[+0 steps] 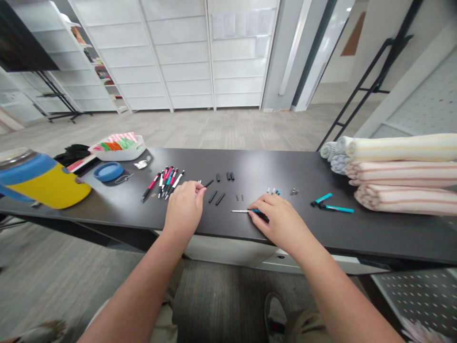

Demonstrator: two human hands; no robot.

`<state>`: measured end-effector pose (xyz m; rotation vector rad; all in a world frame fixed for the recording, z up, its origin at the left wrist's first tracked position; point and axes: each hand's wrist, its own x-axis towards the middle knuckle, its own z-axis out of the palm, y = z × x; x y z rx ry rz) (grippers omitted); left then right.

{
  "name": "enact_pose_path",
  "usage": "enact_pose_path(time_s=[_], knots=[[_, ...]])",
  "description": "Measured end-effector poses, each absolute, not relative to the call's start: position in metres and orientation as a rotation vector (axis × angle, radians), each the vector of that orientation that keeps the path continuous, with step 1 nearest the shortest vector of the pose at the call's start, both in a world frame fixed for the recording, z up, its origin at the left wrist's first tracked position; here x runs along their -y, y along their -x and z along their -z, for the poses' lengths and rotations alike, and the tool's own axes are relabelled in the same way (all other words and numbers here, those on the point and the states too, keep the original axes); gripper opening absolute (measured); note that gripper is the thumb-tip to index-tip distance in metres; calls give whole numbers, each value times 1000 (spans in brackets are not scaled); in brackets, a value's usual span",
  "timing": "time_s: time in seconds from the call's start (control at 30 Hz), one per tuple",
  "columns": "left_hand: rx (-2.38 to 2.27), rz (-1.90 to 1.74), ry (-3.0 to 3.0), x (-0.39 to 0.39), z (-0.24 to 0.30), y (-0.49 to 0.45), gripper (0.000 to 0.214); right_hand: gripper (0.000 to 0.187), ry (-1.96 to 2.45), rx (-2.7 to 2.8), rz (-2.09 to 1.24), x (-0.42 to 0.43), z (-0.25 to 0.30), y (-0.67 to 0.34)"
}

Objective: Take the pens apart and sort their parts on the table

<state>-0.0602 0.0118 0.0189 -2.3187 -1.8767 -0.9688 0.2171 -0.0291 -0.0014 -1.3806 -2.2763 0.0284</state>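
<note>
My left hand (pixel 185 207) is closed in a pinch around a slim black pen part (pixel 209 183), whose tip sticks out past the thumb. My right hand (pixel 277 218) rests low over the desk, its fingers closed on a teal-and-black pen piece (pixel 254 210) with a thin silver rod pointing left. Between the hands lie short black caps (pixel 218 177), longer black grip tubes (pixel 220 198) and tiny dark pieces (pixel 242 197). Small white and teal pieces (pixel 273 191) lie just beyond my right fingers, partly hidden. Small metal bits (pixel 293 192), perhaps springs, sit to their right.
Several pens (pixel 169 181) lie left of my left hand. Two teal pen barrels (pixel 336 208) are at the right, near rolled striped cloths (pixel 403 171). A yellow-blue jar (pixel 46 178), a blue lid (pixel 108 171) and a white tray (pixel 137 149) stand left on the black desk (pixel 200 219).
</note>
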Motion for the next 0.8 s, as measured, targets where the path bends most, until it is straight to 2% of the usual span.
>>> enact_pose_path(time_s=[0.13, 0.2, 0.27, 0.33, 0.53, 0.8], knots=[[1938, 1861, 2590, -7, -24, 54, 25, 15, 1383, 2273, -29, 29, 2, -217], [1791, 2337, 2730, -1, -26, 49, 29, 16, 1384, 2273, -22, 28, 4, -218], [1591, 2574, 2846, 6, -27, 46, 28, 16, 1385, 2273, -13, 27, 5, -218], [1452, 2578, 2946, 11, -29, 44, 24, 16, 1385, 2277, -16, 27, 6, -219], [1147, 2258, 3115, 18, -36, 43, 22, 15, 1377, 2275, -44, 27, 6, -219], [1052, 2084, 3185, 19, -38, 45, 26, 14, 1365, 2277, -55, 26, 7, -219]])
